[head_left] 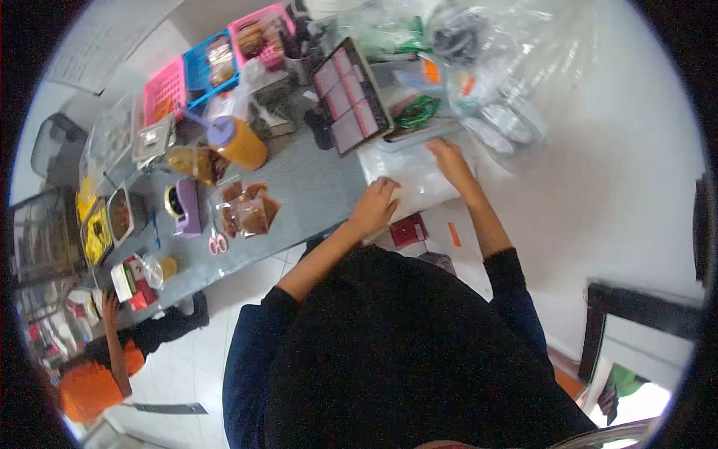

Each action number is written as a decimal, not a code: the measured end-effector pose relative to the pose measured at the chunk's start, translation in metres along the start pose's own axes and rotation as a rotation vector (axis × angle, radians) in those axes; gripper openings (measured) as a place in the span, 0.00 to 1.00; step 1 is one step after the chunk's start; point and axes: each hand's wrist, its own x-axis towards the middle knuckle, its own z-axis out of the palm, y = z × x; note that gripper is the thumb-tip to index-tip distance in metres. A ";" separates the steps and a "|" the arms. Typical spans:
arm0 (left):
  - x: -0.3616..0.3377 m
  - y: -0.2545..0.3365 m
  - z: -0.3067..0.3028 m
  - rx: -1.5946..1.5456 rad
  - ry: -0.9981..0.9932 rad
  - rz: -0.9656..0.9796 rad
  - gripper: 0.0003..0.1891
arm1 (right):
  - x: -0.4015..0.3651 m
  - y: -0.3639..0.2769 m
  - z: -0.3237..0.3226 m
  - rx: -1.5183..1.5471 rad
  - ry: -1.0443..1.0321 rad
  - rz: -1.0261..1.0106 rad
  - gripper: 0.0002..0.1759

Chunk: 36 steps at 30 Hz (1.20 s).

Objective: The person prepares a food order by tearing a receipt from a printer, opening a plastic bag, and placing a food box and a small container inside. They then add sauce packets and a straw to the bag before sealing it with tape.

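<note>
Clear plastic (415,173), like a stack of thin bags, lies at the table's right end. My left hand (375,207) rests at its left edge, fingers bent and slightly apart. At its upper right is my right hand (451,161), with its fingers pressed together on the plastic. A tablet (350,97) stands tilted just beyond my left hand. Behind the plastic is a container (404,138) with a green bundle (416,111) in it.
On the table (314,187) are brown packets (249,210), scissors (218,242), a purple tape dispenser (188,209) and an orange bottle (243,146). Baskets (164,90) stand behind. Plastic bags (501,112) fill the upper right. A co-worker in orange (90,391) is at lower left.
</note>
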 end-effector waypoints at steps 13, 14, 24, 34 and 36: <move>0.058 -0.032 0.046 0.612 -0.260 0.110 0.37 | -0.019 0.047 0.027 -0.299 0.117 -0.030 0.08; 0.058 -0.032 0.045 0.632 -0.282 0.100 0.37 | -0.021 0.036 0.017 -0.245 0.177 -0.086 0.07; 0.062 -0.007 0.059 0.736 -0.550 -0.077 0.40 | -0.113 -0.126 -0.125 1.383 0.838 0.691 0.22; 0.090 0.171 0.041 -1.591 -0.984 -0.041 0.33 | -0.176 -0.184 -0.152 1.401 1.464 0.445 0.18; 0.094 0.167 0.019 -1.533 -0.963 -0.178 0.29 | -0.216 -0.159 -0.160 1.641 1.357 0.426 0.13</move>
